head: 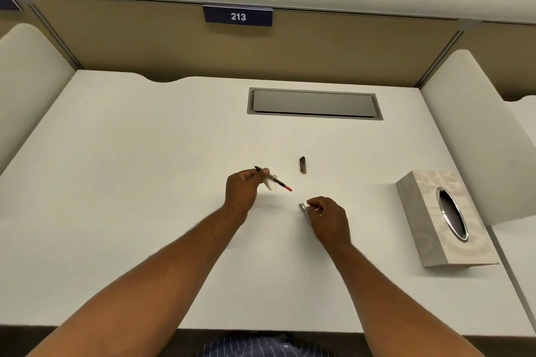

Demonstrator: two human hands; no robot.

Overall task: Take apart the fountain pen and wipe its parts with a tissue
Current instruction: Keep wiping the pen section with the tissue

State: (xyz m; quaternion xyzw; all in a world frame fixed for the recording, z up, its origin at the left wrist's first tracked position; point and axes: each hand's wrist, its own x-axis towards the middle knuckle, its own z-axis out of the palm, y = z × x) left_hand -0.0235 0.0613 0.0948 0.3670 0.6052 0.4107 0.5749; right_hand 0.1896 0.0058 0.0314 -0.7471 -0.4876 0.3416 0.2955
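My left hand (pixel 242 187) pinches the pen's inner section (pixel 274 179) together with a small wad of tissue (pixel 271 185), held over the white desk (pixel 145 182). Long axis runs diagonally: dark nib end points up-left past my fingers, red end points down-right toward my right hand (pixel 329 219). Middle of the section is covered by fingers and tissue. Right hand is closed on the metallic barrel (pixel 304 211); only its far end sticks out, pointing away from me, rest hidden under the palm. Dark cap (pixel 302 165) lies alone on the desk farther back, long axis roughly front-to-back. Tissue box (pixel 429 211) sits right; its slot contents are unclear.
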